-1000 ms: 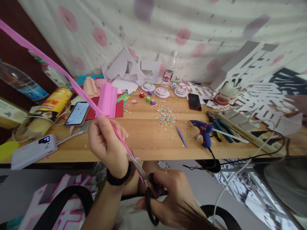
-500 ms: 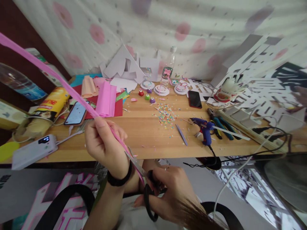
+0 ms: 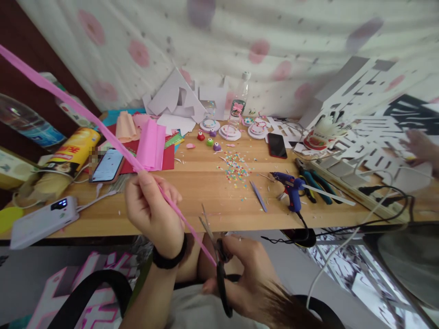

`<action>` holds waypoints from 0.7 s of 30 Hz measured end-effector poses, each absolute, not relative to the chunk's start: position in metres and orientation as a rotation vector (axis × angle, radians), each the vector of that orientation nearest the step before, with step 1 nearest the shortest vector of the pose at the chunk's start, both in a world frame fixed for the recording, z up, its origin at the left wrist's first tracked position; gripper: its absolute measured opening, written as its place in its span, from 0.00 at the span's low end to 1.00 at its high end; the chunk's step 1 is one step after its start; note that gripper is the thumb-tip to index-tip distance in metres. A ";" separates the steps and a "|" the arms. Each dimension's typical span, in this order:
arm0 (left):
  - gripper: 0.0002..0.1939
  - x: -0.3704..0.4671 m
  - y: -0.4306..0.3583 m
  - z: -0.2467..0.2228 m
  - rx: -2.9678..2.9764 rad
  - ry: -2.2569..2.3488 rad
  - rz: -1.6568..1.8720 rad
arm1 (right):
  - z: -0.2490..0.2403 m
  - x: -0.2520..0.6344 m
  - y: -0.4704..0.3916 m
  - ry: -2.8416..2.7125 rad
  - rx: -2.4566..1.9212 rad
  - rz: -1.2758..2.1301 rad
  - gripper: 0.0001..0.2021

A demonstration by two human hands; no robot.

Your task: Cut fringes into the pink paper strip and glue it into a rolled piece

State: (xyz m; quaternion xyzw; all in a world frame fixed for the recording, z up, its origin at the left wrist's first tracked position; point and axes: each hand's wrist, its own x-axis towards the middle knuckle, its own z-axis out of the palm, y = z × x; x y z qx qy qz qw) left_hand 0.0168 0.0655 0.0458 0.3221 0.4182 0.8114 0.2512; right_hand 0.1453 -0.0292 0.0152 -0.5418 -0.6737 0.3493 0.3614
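Note:
A long, narrow pink strip (image 3: 99, 122) runs from the upper left edge down across the view to the scissors. My left hand (image 3: 154, 212), with a black band on its wrist, pinches it between thumb and fingers. Black-handled scissors (image 3: 221, 267) are in my right hand (image 3: 248, 274), its fingers in the handle loops. Their blades are parted and point up and left, just right of the strip, whose lower end reaches the pivot area. Folded pink paper (image 3: 151, 145) lies on the wooden table (image 3: 192, 192) beyond my left hand.
Colourful confetti (image 3: 236, 168), tweezers (image 3: 258, 196) and a blue glue gun (image 3: 291, 187) lie on the table. Pliers (image 3: 318, 183) and a power strip (image 3: 360, 196) are at the right. Another person's hand (image 3: 420, 146) shows at the right edge. A phone (image 3: 108, 165) lies left.
The scissors have moved a little right and their blades have opened, with their tips now off the strip. The other person's hand at the right has come further into view.

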 end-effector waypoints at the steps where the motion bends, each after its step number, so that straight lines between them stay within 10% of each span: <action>1: 0.18 0.017 0.066 0.044 0.876 1.139 2.205 | 0.017 0.144 -0.028 -1.681 -1.415 0.952 0.12; 7: 0.20 0.014 0.070 0.034 0.862 1.156 2.065 | 0.005 0.138 -0.024 -1.221 -1.342 1.401 0.07; 21: 0.21 0.001 0.074 0.007 0.961 1.252 1.622 | -0.021 0.128 -0.013 -1.106 -1.378 1.202 0.23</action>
